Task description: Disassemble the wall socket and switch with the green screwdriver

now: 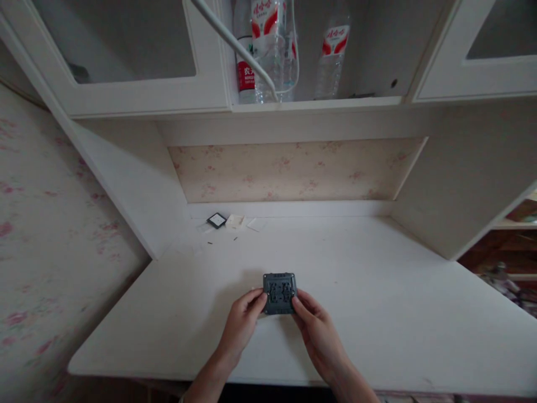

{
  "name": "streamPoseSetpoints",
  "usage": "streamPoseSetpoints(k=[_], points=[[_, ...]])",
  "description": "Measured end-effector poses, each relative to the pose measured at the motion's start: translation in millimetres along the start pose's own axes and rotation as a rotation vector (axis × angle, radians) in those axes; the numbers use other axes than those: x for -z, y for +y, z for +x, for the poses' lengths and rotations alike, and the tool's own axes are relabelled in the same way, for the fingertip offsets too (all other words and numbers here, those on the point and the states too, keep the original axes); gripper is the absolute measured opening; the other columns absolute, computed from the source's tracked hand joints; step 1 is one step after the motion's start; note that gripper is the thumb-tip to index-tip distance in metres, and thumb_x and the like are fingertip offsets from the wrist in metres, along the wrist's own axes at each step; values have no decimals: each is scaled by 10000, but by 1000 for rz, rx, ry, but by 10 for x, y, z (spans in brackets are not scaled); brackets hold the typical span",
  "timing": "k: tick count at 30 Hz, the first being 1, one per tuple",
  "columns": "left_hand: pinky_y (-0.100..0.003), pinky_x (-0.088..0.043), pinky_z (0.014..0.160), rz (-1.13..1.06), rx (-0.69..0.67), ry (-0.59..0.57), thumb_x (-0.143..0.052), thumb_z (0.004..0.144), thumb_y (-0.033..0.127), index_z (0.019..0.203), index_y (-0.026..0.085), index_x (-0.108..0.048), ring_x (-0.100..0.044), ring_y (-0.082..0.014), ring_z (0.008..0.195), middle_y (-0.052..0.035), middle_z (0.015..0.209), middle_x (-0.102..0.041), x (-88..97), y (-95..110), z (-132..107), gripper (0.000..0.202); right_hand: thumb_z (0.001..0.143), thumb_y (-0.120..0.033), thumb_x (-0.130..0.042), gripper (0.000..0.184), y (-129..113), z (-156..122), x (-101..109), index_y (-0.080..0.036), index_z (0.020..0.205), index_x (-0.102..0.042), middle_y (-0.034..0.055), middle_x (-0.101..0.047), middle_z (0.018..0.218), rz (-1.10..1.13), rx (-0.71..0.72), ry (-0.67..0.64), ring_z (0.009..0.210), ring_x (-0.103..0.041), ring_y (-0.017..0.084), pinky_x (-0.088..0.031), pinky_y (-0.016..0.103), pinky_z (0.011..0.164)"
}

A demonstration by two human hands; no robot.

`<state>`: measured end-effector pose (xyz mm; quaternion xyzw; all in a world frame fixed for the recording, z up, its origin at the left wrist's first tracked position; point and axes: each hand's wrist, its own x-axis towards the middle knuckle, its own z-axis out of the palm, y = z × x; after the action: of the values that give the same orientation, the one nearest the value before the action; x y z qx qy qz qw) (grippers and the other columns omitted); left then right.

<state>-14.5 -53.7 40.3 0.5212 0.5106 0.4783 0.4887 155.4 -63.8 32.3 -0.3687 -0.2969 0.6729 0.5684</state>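
Between both hands is a dark grey square wall switch module (pixel 279 293), its face with two mechanism blocks turned up toward me. My left hand (pixel 243 316) pinches its left edge, thumb on the front. On the opposite edge, my right hand (pixel 315 324) grips it the same way, thumb near the lower right. The fingers behind the module are partly hidden. It is held over the white desk (pixel 377 291). Farther back on the desk lie a dark-framed square piece (pixel 217 220), a cream square part (pixel 235 221) and a thin white piece (pixel 254 225).
Two small dark slivers (pixel 235 238) lie near the loose parts. Overhead, a white cabinet shelf (pixel 319 105) holds several plastic bottles (pixel 333 56), and a pale rod or cable (pixel 235 45) hangs in front. A side panel (pixel 470 173) bounds the desk at right; flowered wallpaper (pixel 50 268) is at left.
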Motion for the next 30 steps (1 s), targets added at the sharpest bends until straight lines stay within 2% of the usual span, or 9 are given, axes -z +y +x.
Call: streamPoseSetpoints(k=[6, 12, 18, 23, 30], points=[[-358, -536, 856, -123, 105, 24, -673, 755, 487, 1009, 157, -720, -649, -262, 988, -91, 1078, -701, -40, 10, 6, 420, 718, -435, -756, 421, 13, 10, 20, -192, 1059, -710, 80, -667, 1147, -1, 4, 9, 1124, -563, 238, -407, 349, 1005], [-353, -548, 834, -87, 91, 67, -674, 756, 489, 1036, 155, -704, -655, -266, 983, -97, 1086, -699, -83, 15, -19, 436, 738, -415, -744, 407, 37, 0, 46, -198, 1079, -699, 71, -661, 1158, 9, 13, 23, 1118, -561, 228, -403, 344, 1003], [-354, -517, 894, 2, -7, 89, -624, 796, 487, 1101, 169, -654, -634, -255, 1039, -102, 1145, -671, -84, -51, -3, 441, 732, -399, -756, 575, 92, -20, 79, -251, 1260, -582, 49, -685, 1044, -13, 53, 75, 985, -616, 205, -455, 360, 932], [-320, -502, 905, 117, -84, 102, -573, 841, 438, 1222, 192, -571, -628, -220, 1039, -89, 1161, -654, -36, -126, 0, 453, 739, -414, -741, 563, 104, -7, 50, -221, 1249, -600, 54, -666, 1126, -91, 76, 28, 1043, -599, 221, -434, 374, 970], [-294, -528, 808, 265, -166, 96, -525, 856, 370, 1029, 214, -688, -637, -208, 943, -63, 1037, -671, 6, -79, -62, 284, 712, -448, -750, 507, 106, 0, -10, -189, 1140, -671, 69, -697, 1061, -139, 37, 30, 1045, -607, 245, -440, 389, 963]])
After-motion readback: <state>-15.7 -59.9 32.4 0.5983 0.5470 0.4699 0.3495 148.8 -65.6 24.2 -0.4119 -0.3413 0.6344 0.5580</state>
